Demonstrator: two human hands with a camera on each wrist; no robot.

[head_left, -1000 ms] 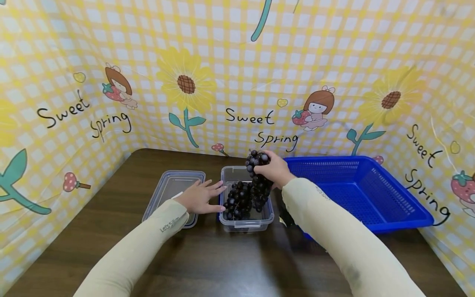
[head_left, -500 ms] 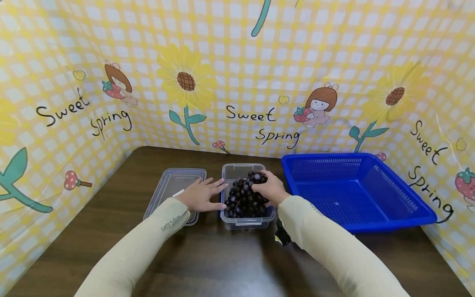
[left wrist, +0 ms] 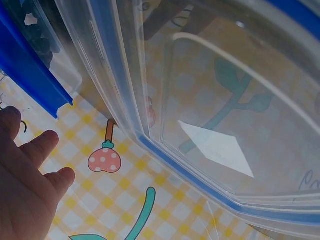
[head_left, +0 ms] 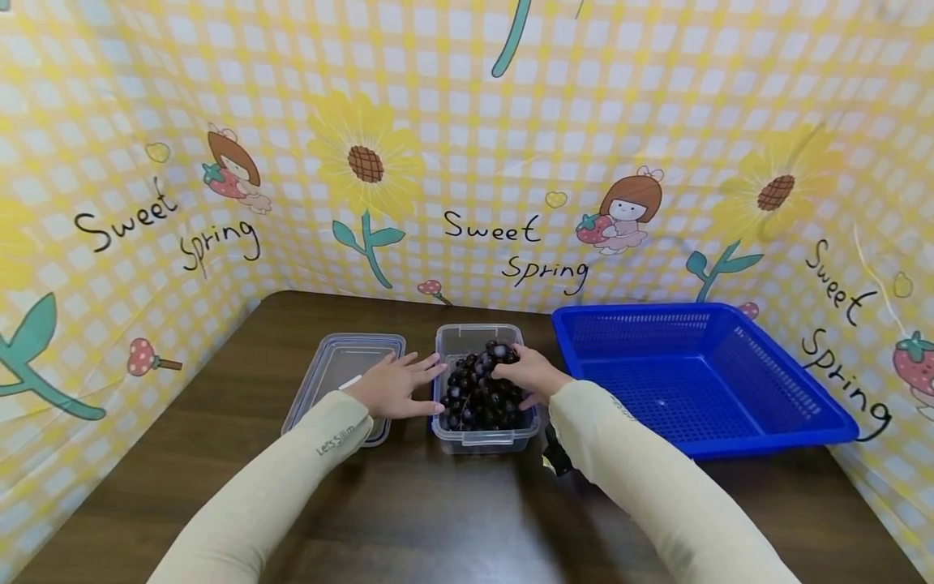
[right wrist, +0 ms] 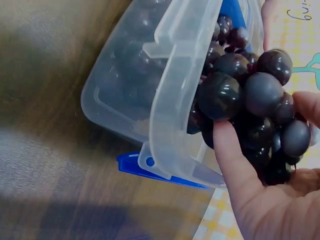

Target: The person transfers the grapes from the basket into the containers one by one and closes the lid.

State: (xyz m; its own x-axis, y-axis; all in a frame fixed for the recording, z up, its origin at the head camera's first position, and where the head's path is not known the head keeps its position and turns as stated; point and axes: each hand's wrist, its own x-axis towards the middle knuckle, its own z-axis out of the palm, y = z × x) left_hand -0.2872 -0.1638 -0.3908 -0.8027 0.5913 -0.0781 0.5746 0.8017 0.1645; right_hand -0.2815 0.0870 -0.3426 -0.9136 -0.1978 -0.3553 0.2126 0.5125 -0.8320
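A clear plastic container (head_left: 483, 439) stands mid-table, filled with a bunch of dark grapes (head_left: 477, 394). My right hand (head_left: 531, 375) lies on the right side of the bunch, fingers curled round the grapes (right wrist: 260, 100) inside the container (right wrist: 165, 100). My left hand (head_left: 397, 384) rests flat, fingers straight, against the container's left wall and over the edge of the clear lid (head_left: 337, 367). The left wrist view shows that lid (left wrist: 215, 115) close up with my straight fingers (left wrist: 30, 170) beside it.
A blue plastic basket (head_left: 759, 430) sits right of the container, nothing visible inside. The lid (head_left: 332, 361) lies flat to the left. Yellow checked sheeting (head_left: 467, 146) walls the brown table (head_left: 438, 519) on three sides. A small dark object (head_left: 556, 461) lies under my right forearm.
My right hand has lowered the raised grape bunch down into the container and now rests on it there. The left hand has stayed in place.
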